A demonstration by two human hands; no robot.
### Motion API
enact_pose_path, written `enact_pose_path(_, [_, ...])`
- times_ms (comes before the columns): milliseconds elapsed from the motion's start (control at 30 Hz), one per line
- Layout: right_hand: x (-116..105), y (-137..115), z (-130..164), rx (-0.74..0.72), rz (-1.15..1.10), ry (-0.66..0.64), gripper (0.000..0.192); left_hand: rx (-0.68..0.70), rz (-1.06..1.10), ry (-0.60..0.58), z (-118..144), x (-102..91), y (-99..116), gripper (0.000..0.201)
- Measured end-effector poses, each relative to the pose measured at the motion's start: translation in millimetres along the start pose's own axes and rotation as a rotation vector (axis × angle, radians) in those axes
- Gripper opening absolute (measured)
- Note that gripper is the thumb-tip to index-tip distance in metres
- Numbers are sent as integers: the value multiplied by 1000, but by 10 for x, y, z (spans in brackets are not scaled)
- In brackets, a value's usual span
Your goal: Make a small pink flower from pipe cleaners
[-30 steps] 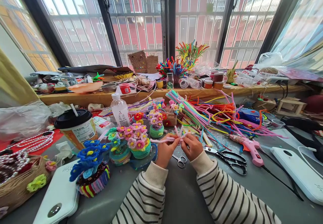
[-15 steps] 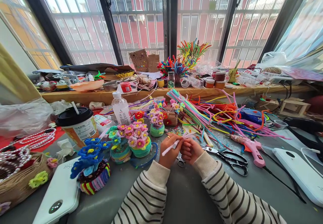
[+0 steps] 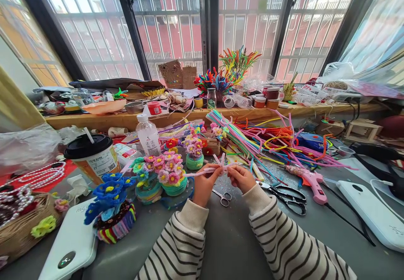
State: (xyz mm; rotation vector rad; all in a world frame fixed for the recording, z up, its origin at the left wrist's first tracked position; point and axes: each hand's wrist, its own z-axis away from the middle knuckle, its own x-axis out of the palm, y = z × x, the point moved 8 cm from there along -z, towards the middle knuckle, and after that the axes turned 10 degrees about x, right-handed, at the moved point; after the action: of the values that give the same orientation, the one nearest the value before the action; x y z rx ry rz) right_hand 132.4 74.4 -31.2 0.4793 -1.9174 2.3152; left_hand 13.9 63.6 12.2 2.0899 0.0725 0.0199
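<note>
My left hand (image 3: 204, 186) and my right hand (image 3: 241, 177) both pinch one pale pink pipe cleaner (image 3: 202, 171) just above the grey table. Its long end runs left from my left hand, and short twisted ends (image 3: 221, 160) stick up between my thumbs. Small silver scissors (image 3: 223, 197) lie on the table right below my hands. A pot of pink pipe-cleaner flowers (image 3: 170, 172) stands just left of my left hand.
A heap of loose coloured pipe cleaners (image 3: 268, 139) lies behind my hands. Black scissors (image 3: 285, 194) and a pink glue gun (image 3: 311, 180) lie to the right. A blue flower pot (image 3: 112, 208), a lidded cup (image 3: 92, 158) and a plastic bottle (image 3: 147, 136) stand at left.
The pipe cleaner pointed down-left half a second ago; it now lies level again with its long end running left. Both hands have lifted slightly and moved apart.
</note>
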Motion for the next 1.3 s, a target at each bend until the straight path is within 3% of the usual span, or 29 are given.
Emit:
enact_pose_path(133, [50, 64, -6, 83, -56, -33, 30, -89, 93, 44, 14, -15, -71, 15])
enact_pose_path(267, [79, 100, -23, 76, -47, -38, 32, -192, 157, 72, 42, -23, -144, 18])
enact_pose_path(400, [64, 49, -17, -52, 88, 5, 31, -272, 235, 76, 60, -12, -218, 20])
enact_pose_path(600, [17, -147, 116, -359, 399, 226, 24, -375, 330, 66, 94, 15, -336, 25])
enact_pose_path(967, [146, -288, 260, -570, 771, 295, 17, -423, 417, 45, 114, 50, -325, 28])
enact_pose_path(1100, [184, -303, 274, -596, 826, 285, 16, -442, 427, 76, 110, 27, -355, 29])
enact_pose_path(1300, [168, -281, 260, -620, 781, 316, 17, -512, 490, 26, 128, 61, -418, 25])
